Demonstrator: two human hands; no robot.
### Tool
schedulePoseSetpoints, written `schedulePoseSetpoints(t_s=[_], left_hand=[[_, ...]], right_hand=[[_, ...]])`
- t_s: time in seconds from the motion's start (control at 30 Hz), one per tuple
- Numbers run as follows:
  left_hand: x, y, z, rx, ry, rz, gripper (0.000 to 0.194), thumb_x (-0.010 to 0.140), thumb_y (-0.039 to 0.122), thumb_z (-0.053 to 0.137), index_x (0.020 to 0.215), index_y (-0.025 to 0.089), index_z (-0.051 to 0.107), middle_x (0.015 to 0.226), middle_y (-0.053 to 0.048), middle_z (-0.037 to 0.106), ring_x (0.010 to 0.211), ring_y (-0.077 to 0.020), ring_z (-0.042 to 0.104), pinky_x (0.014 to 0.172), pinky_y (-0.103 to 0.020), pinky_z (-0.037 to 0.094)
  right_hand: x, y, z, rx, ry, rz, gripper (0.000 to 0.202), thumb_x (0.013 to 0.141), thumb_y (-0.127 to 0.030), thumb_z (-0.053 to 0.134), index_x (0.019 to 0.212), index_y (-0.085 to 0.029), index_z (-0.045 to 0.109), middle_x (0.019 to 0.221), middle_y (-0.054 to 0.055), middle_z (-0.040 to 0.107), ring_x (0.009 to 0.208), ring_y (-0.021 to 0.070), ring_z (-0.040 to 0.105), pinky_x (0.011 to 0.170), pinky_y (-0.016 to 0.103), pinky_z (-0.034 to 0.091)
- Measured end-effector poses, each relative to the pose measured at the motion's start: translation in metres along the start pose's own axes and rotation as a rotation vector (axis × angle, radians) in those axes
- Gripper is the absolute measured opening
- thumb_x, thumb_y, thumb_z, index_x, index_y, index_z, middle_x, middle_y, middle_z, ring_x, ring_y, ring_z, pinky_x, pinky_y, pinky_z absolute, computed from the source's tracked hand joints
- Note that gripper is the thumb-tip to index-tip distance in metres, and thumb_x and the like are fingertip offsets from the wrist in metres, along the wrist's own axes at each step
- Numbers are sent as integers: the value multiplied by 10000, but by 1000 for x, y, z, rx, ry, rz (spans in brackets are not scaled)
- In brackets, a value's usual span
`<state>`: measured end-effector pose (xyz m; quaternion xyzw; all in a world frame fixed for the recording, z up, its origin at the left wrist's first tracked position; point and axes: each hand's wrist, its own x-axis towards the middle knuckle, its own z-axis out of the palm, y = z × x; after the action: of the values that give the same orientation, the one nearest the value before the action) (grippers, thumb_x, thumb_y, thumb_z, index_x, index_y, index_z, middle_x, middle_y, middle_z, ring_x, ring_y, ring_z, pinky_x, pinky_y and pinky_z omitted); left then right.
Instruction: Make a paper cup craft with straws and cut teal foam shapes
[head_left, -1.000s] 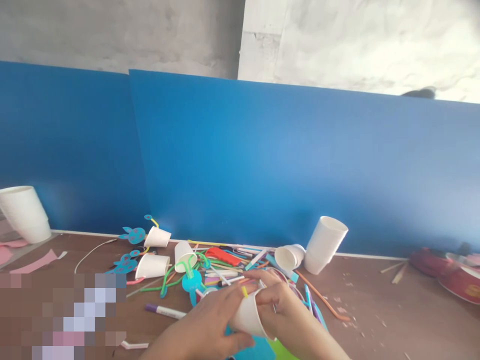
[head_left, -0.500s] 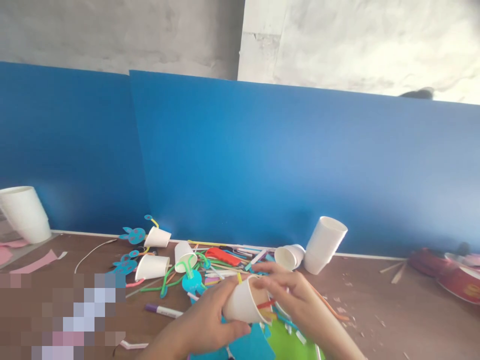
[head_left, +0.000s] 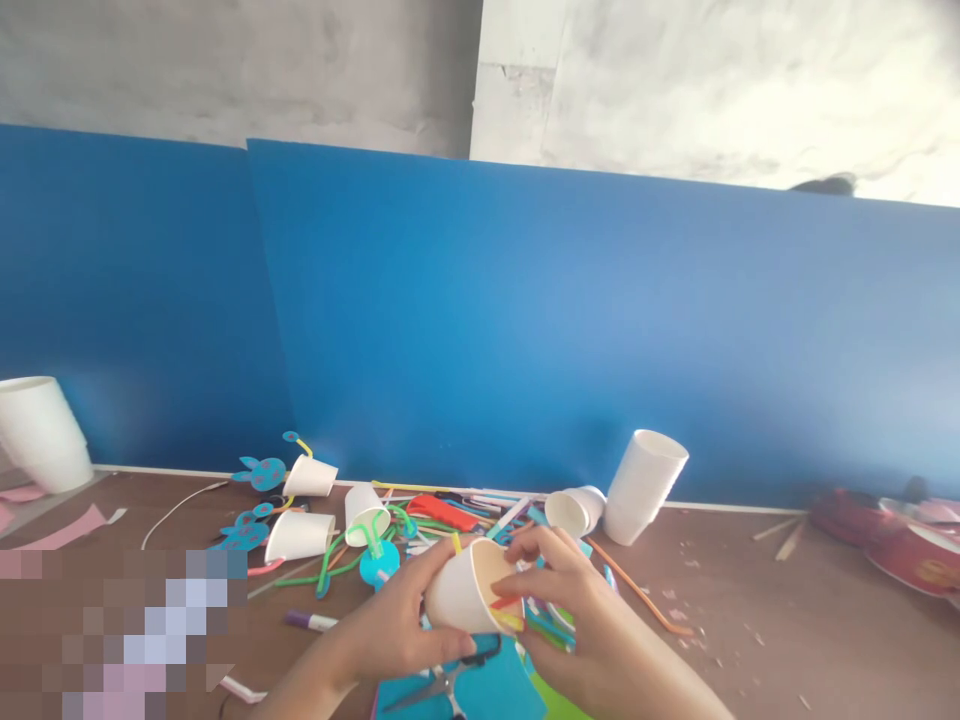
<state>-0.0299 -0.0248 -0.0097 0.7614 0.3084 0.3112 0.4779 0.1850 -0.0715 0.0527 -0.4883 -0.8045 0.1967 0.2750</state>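
Note:
My left hand [head_left: 397, 610] is closed around a white paper cup [head_left: 454, 592], tipped with its mouth to the right. A short yellow straw piece [head_left: 456, 543] sticks up from the cup's side. Inside the mouth show a red straw [head_left: 507, 602] and a yellow straw end [head_left: 510, 622]. My right hand [head_left: 574, 600] has its fingers bent into the mouth and its thumb below, around these straw ends. Under the hands, scissors [head_left: 442, 682] lie on blue paper [head_left: 499, 690], with green paper [head_left: 562, 703] beside it.
Cups with straws and blue paper cutouts, such as a rabbit-shaped one [head_left: 261, 474], lie at the left. Behind the hands are loose straws and a red cutter [head_left: 444, 512]. A cup stack [head_left: 645, 487] stands right, before a blue partition [head_left: 525, 330]. Paper scraps dot the table [head_left: 750, 690].
The cup has moved slightly left. My right fingers have gone from over its rim to the straw ends in its mouth. More of the scissors shows below.

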Motion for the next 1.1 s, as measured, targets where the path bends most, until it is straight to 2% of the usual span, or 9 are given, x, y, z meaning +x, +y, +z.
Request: schedulePoseSetpoints(t_s=[0.17,0.33,0.43,0.57,0.63,0.73,0.9,0.97,1.1], left_hand=[[-1,-5,0,-88,-31,14,792,671,573,709,1285,167,414,1206,-107,532,1112,-291,501,943,-372,418],[-1,-10,6,-167,-20,44,754,699,506,720,1308,196,401,1279,-113,508,1138,-288,495,947,-362,412],[0,-13,9,-227,-21,98,674,726,423,724,1285,214,412,1272,-103,513,1148,-281,497,939,-351,418],[1,-15,5,-249,10,93,632,726,367,723,1254,209,415,1218,-96,529,1084,-263,528,883,-329,442],[1,-14,2,-199,39,94,597,725,324,715,1233,200,427,1188,-91,536,1059,-252,530,874,-319,439],[2,-9,0,-120,51,89,556,715,251,696,1206,199,440,1153,-80,555,1025,-237,537,858,-304,438],[2,3,2,-13,39,33,589,687,196,701,1220,205,450,1191,-82,565,1054,-244,536,897,-313,429],[1,4,3,3,37,11,604,689,219,708,1236,203,453,1201,-85,569,1066,-255,534,905,-318,430],[-1,-1,2,39,6,-8,589,694,250,703,1235,210,473,1182,-67,584,1041,-255,543,891,-317,439]], right_hand=[[2,-8,-5,120,-75,-35,154,820,-224,602,875,-288,730,827,25,659,840,209,586,786,333,486],[5,-9,9,67,141,15,298,930,-310,438,869,-217,714,739,42,680,696,185,591,663,292,475],[6,-5,16,60,182,42,299,927,-324,430,966,-209,704,754,48,699,671,184,609,612,277,471],[5,0,10,78,212,179,303,826,-332,577,1109,-240,638,804,26,699,719,190,636,628,270,494],[4,2,4,-7,191,216,263,745,-307,650,999,-240,658,804,22,681,732,198,628,633,277,488],[2,3,0,-169,97,207,39,717,-227,632,738,-221,664,725,20,663,678,191,603,599,275,440],[1,3,8,-312,1,253,138,682,-122,551,592,-205,614,571,12,642,543,167,539,513,269,324],[2,3,9,-240,4,277,131,672,-118,547,590,-203,602,543,4,623,532,158,526,507,261,316],[7,8,10,99,-35,308,95,698,-162,565,615,-194,599,594,-5,616,568,140,516,508,235,335]])
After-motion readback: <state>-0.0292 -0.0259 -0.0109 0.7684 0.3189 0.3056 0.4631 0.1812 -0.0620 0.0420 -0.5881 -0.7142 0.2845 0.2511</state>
